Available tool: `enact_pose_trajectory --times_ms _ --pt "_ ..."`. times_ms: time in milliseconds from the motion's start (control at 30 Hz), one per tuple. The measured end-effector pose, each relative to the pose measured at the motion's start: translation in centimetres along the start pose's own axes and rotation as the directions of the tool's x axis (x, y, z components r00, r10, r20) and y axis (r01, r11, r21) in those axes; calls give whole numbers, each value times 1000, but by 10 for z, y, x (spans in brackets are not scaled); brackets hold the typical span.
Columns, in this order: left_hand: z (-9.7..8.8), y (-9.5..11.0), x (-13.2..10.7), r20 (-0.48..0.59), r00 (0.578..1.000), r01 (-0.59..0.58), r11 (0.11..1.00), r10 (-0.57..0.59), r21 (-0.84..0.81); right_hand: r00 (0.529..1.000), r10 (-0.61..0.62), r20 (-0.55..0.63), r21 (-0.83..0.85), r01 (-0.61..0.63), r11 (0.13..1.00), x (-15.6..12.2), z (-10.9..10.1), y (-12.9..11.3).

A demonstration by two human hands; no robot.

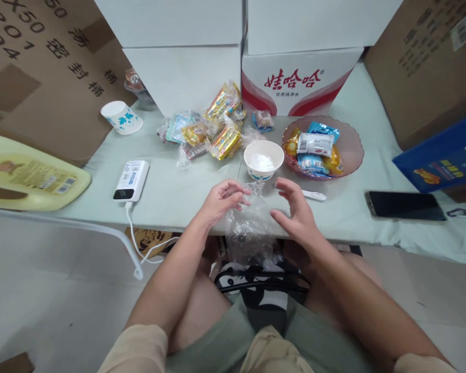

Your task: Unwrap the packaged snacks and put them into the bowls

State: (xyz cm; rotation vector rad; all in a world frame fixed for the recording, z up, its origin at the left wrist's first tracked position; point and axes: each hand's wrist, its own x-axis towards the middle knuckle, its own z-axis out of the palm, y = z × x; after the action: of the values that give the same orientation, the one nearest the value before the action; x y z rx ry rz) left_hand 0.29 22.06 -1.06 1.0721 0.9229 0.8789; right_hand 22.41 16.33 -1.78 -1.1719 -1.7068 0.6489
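Note:
My left hand (222, 199) pinches the top of a clear crinkled plastic bag (248, 228) that hangs over the table's near edge. My right hand (295, 207) hovers just right of the bag with its fingers curled apart, holding nothing. Right behind both hands stands a paper cup (263, 160) with white contents. A small white spoon-like tool (312, 195) lies beside my right hand. Further back lies a heap of wrapped snacks (213, 132), and a pink glass dish (351, 150) holds more wrapped snacks.
A white power bank (132, 180) with its cable lies at the left, near an overturned paper cup (121, 117) and a yellow jug (27, 178). A dark phone (404, 205) and a blue book (442, 158) lie at the right. Cartons wall off the back.

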Motion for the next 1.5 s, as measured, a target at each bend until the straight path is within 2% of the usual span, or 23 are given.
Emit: enact_pose_trajectory --times_ms 100,200,300,367,433,500,533,600,667,733,800,833,900,967,1033,1100,1200,1267,1333,1400,1433,1500 --pt "4 1 -3 117 989 88 996 -87 -10 986 -69 153 163 44 986 10 -6 3" --pt "5 -1 1 80 990 115 993 -115 3 977 -36 208 188 -4 982 14 -4 3" --pt "5 -5 10 14 995 100 994 -101 36 990 39 138 169 -63 984 16 0 10" --pt "6 -8 16 -23 996 84 995 -83 46 993 113 25 160 -116 980 17 2 19" --pt "7 -10 19 -80 996 50 998 -47 39 969 226 -99 157 -209 965 17 5 28" --pt "8 -10 20 -143 990 4 1000 -2 17 934 335 -123 218 -304 927 15 9 32" --pt "9 -10 20 -168 986 -13 1000 14 6 924 375 -76 271 -342 900 13 11 32" --pt "10 -8 18 -197 980 -33 999 30 -13 905 415 90 372 -417 829 9 16 26" --pt "9 -5 16 -217 975 -52 998 44 -32 870 433 236 396 -493 774 6 20 18" --pt "6 -2 15 -261 962 -100 993 80 -64 849 450 277 370 -527 765 7 23 11" --pt "1 0 14 -284 955 -129 985 91 -119 861 452 232 351 -508 787 10 23 7" --pt "-2 0 13 -252 966 -97 984 57 -151 871 448 202 348 -492 798 12 22 7" --pt "-7 -2 13 -99 991 68 984 -85 -167 886 440 149 348 -463 815 14 20 7" --pt "-8 -7 14 16 979 203 975 -202 -92 894 439 92 378 -439 815 15 18 9" --pt "-6 -12 16 -19 987 162 987 -163 -18 894 443 67 440 -425 791 14 17 12" --pt "-3 -15 18 -100 994 33 999 -32 4 887 446 118 472 -445 761 13 18 15" --pt "0 -14 18 -110 993 -59 994 49 -91 874 445 198 419 -486 767 11 19 15" --pt "0 -10 16 -44 999 -14 980 6 -197 883 438 166 429 -465 775 12 20 13" --pt "-1 -8 13 63 993 112 972 -101 -207 896 427 123 468 -431 771 13 20 11" --pt "-2 -9 12 123 969 224 971 -214 -80 893 438 102 467 -431 772 14 19 11" --pt "-2 -10 13 109 966 238 971 -237 2 881 462 99 451 -453 769 14 19 12" --pt "-2 -14 14 38 982 176 973 -183 146 839 532 112 416 -526 742 14 19 17"
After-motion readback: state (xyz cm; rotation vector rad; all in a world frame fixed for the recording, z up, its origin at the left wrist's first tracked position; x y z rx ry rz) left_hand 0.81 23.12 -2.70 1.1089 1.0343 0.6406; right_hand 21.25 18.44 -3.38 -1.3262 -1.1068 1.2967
